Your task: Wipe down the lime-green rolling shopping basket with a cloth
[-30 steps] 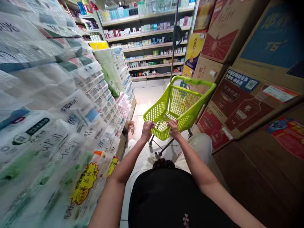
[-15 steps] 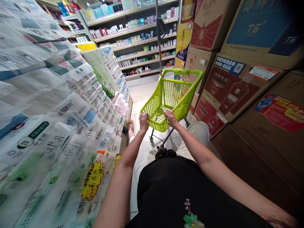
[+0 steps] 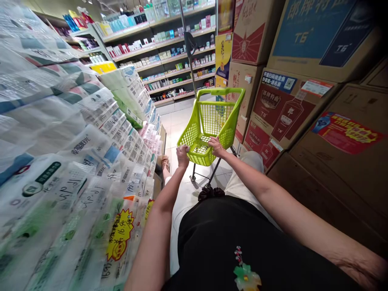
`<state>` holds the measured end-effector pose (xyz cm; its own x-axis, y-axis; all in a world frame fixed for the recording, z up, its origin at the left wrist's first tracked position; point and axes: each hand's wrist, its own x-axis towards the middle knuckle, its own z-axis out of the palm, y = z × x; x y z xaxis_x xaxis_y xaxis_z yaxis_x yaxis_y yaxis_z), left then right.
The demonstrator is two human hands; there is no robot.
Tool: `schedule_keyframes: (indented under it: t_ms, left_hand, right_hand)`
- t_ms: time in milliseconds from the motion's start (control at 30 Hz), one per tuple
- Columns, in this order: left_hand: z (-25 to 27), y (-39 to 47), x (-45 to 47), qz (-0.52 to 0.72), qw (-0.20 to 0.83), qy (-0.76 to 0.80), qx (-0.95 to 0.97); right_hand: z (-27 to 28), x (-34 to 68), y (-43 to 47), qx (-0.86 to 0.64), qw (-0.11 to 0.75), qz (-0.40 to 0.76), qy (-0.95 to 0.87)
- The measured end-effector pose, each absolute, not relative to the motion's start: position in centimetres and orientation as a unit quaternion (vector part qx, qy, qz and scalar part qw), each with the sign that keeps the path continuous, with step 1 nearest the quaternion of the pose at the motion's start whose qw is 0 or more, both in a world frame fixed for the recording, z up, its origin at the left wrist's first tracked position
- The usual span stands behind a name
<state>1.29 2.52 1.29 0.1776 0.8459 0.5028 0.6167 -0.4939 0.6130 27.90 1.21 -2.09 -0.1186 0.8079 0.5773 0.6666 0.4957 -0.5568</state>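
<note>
Everything in view has slid left since a second ago, so the lime-green plastic mesh shopping cart (image 3: 203, 158) sits further left and more of the boxes shows. It stands on the pale tiles between stacks of white plastic-wrapped tissue packs (image 3: 100, 161) on the left and brown cardboard boxes on the right. Left hand (image 3: 182, 156) is curled round the near-left corner of its rim, right hand (image 3: 216, 146) is hooked over the near rim further right.

If you're steering from this low end, I'd keep both hands pulling evenly so it doesn't twist, go slow, and mind the tan-sandalled foot (image 3: 164, 162) by the tissue stacks. Probably worth leaving room beside the boxes too.

Writing I can make out: 郎牌特曲 and T6 on the blue-and-brown box (image 3: 303, 36); same name on the red-and-brown box (image 3: 281, 109), with what looks like T8. Some tissue packs seem to say 幸福阳光. Yellow starburst price tag (image 3: 121, 232) says 16.90; most of the other scribbles are too skewed to read.
</note>
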Motion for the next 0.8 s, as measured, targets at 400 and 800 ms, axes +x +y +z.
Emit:
schedule_keyframes:
  t_ms: [400,800]
  left_hand:
    - [2.9,4.9,-1.3,0.449,0.155,0.544,0.692]
    - [2.1,1.5,0.4,0.355,0.158,0.395,0.832]
  right_hand:
    - [-2.1,29.4,1.6,-0.498,0.430,0.086,-0.748]
    - [-1.7,29.2,1.3,-0.493,0.445,0.095,-0.742]
